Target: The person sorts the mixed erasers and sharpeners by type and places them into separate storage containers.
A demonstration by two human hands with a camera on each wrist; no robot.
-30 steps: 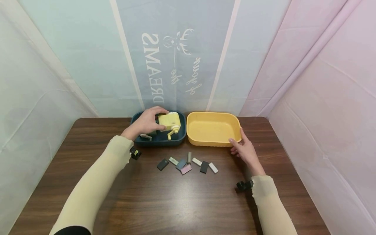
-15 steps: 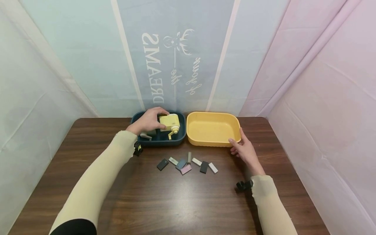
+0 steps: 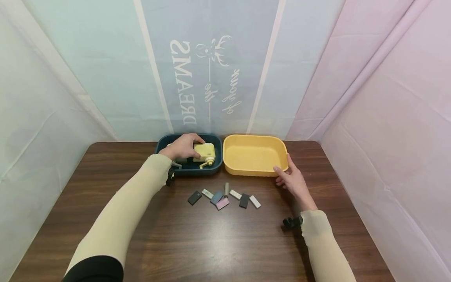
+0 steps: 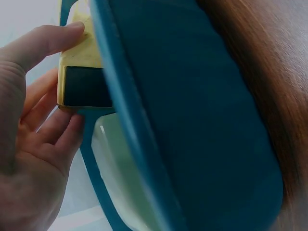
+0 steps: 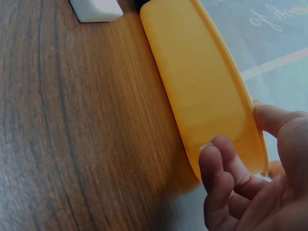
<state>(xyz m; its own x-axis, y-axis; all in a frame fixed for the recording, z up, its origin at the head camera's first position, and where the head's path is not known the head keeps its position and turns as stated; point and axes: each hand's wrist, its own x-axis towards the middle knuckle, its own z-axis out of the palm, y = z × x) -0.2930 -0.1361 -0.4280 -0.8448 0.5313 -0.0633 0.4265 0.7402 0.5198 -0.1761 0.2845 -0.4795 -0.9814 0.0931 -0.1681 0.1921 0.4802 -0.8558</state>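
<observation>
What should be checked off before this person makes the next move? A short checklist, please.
1. Left grip has the yellow crank device: ok, thumb and fingers are on it.
2. Left grip free for another thing: not ok, the device occupies it.
3. Device resting on the floor of the blue tray: cannot tell, the base is hidden.
4. Right grip at the yellow tray: ok, at its near right corner.
5. Small blocks outside both trays: ok.

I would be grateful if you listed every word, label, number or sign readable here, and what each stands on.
"DREAMS": printed sideways on the cloth backdrop.
"the": smaller script, same cloth.
Third script line there: perhaps "of young", not certain.
Any marks on the small blocks or yellow cranked box: too small to read.
</observation>
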